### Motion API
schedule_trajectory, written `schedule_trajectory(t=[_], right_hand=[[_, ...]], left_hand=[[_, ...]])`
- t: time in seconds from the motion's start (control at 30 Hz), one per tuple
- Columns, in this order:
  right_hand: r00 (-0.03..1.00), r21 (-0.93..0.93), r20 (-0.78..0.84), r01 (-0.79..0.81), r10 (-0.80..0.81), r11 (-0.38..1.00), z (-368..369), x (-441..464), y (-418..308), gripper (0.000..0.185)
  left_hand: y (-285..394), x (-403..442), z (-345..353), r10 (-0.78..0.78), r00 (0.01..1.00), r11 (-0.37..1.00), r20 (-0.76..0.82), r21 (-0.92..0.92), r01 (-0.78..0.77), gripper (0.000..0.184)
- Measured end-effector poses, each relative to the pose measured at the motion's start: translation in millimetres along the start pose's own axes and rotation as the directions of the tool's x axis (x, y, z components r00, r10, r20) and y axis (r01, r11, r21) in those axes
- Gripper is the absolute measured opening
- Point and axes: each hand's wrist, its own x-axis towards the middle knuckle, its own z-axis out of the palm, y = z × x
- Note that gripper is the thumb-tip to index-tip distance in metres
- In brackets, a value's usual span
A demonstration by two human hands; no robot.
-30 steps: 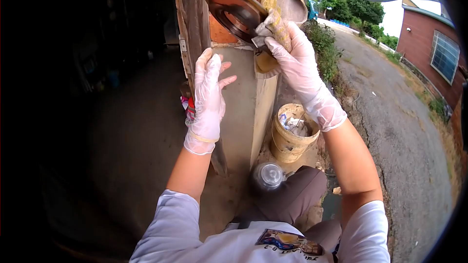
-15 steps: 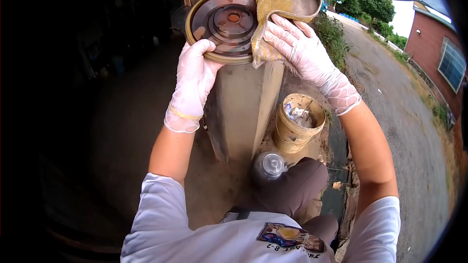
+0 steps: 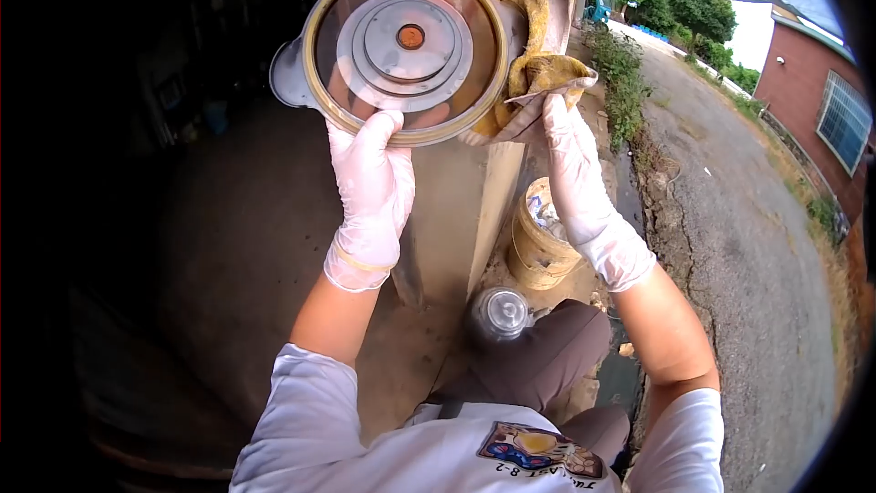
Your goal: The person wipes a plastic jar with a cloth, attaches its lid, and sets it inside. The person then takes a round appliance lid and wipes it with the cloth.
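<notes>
A round see-through lid (image 3: 406,59) with a yellowish rim, stepped grey rings and a small centre hole is raised before me. Grey tabs jut from its left and right sides. My left hand (image 3: 372,173), in a thin whitish glove, grips the bottom of the rim; the thumb lies on the near face and fingers show behind. In my gloved right hand (image 3: 577,169), a worn yellow cloth (image 3: 547,73) is pinched at the lid's lower right edge. Part of the cloth hangs behind the right tab, and the right fingertips are partly hidden by its folds.
A dirty yellow bucket (image 3: 538,251) with crumpled waste stands below my right hand. Next to my knee is a clear plastic container (image 3: 502,313). A pale post (image 3: 456,210) rises behind the lid. A paved road (image 3: 739,246) runs along the right; the left side is dark.
The lid has risen slightly leftward and now faces me more squarely, showing its tabs. My right hand has moved lower, from lying spread on the cloth to pinching its gathered edge.
</notes>
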Motion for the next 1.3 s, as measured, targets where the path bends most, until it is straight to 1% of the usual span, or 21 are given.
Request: schedule_trajectory(t=[0.07, 0.13, 0.2, 0.3, 0.43, 0.53, 0.57, 0.67, 0.7, 0.8, 0.83, 0.87, 0.93, 0.97, 1.0, 1.07, 1.1, 1.13, 1.2, 1.23, 1.3], right_hand=[[0.997, 0.095, -0.011, 0.072, -0.071, 0.993, 11, 6, 22, 0.038], [0.985, 0.236, -0.049, 0.174, -0.167, 0.956, 24, 11, 22, 0.036], [0.972, 0.251, -0.119, 0.226, -0.202, 0.941, 24, 18, 22, 0.036], [0.978, 0.368, -0.150, 0.194, -0.148, 0.909, 15, 27, 26, 0.039], [0.986, 0.351, 0.038, 0.139, -0.163, 0.926, -7, 32, 17, 0.042], [0.988, 0.309, 0.149, -0.094, 0.050, 0.946, -23, 31, 7, 0.044], [0.993, 0.363, 0.095, 0.030, -0.069, 0.931, -18, 32, 6, 0.038], [0.971, 0.340, -0.109, 0.236, -0.211, 0.910, -15, 46, -2, 0.031], [0.963, 0.172, -0.116, 0.260, -0.242, 0.950, -20, 46, -2, 0.028], [0.926, 0.002, -0.069, 0.371, -0.370, 0.929, -27, 50, 8, 0.026], [0.881, -0.138, -0.081, 0.454, -0.467, 0.880, -29, 58, 8, 0.023], [0.897, -0.051, -0.104, 0.427, -0.430, 0.903, -30, 61, 10, 0.022], [0.937, -0.071, -0.030, 0.344, -0.347, 0.936, -36, 69, 5, 0.023], [0.939, -0.142, 0.009, 0.341, -0.343, 0.929, -39, 73, 3, 0.022], [0.961, -0.305, 0.050, 0.273, -0.270, 0.913, -39, 66, -14, 0.021], [0.867, -0.385, 0.045, 0.473, -0.496, 0.793, -46, 72, -18, 0.020], [0.876, -0.158, -0.048, 0.468, -0.480, 0.870, -41, 68, -26, 0.020], [0.868, -0.171, -0.091, 0.470, -0.488, 0.866, -40, 64, -39, 0.021], [0.910, -0.055, -0.047, 0.410, -0.413, 0.910, -34, 35, -58, 0.023], [0.845, -0.241, 0.079, 0.532, -0.529, 0.812, -32, 32, -54, 0.024], [0.627, -0.490, 0.324, 0.752, -0.708, 0.442, -27, 26, -48, 0.027]], left_hand=[[-3, -7, 9, 0.015, 1.000, 1.000, 0.003, -0.024, -0.015, 0.073], [-3, -16, 15, 0.019, 1.000, 0.999, 0.009, 0.030, -0.019, 0.072], [-2, -20, 17, 0.014, 0.999, 0.999, 0.029, 0.047, -0.015, 0.072], [3, -25, 16, -0.029, 0.997, 0.998, 0.077, 0.057, 0.024, 0.075], [9, -24, 12, -0.086, 0.989, 0.991, 0.116, 0.113, 0.073, 0.079], [18, -20, 8, -0.109, 0.975, 0.991, 0.193, 0.092, 0.092, 0.077], [20, -21, 12, -0.105, 0.978, 0.992, 0.180, 0.092, 0.090, 0.077], [19, -35, 26, -0.047, 0.987, 0.984, 0.151, 0.178, 0.019, 0.077], [18, -40, 28, -0.020, 0.989, 0.975, 0.148, 0.222, -0.013, 0.077], [22, -42, 26, -0.058, 0.984, 0.976, 0.170, 0.219, 0.019, 0.077], [23, -42, 22, -0.089, 0.983, 0.968, 0.160, 0.247, 0.047, 0.076], [23, -39, 19, -0.122, 0.978, 0.973, 0.171, 0.216, 0.084, 0.076], [24, -30, 15, -0.190, 0.963, 0.974, 0.192, 0.159, 0.160, 0.075], [25, -28, 16, -0.195, 0.965, 0.971, 0.177, 0.174, 0.164, 0.073], [25, -25, 13, -0.218, 0.962, 0.970, 0.164, 0.142, 0.195, 0.073], [23, -19, 9, -0.244, 0.966, 0.967, 0.087, 0.101, 0.235, 0.072], [21, -19, 8, -0.227, 0.971, 0.971, 0.073, 0.097, 0.220, 0.071], [19, -19, 5, -0.207, 0.977, 0.975, 0.058, 0.092, 0.201, 0.070], [15, -18, 2, -0.142, 0.990, 0.986, 0.016, 0.089, 0.140, 0.068], [11, -17, 1, -0.102, 0.995, 0.990, -0.011, 0.093, 0.103, 0.067], [9, -16, 6, -0.043, 0.998, 0.997, -0.040, 0.065, 0.045, 0.066]])
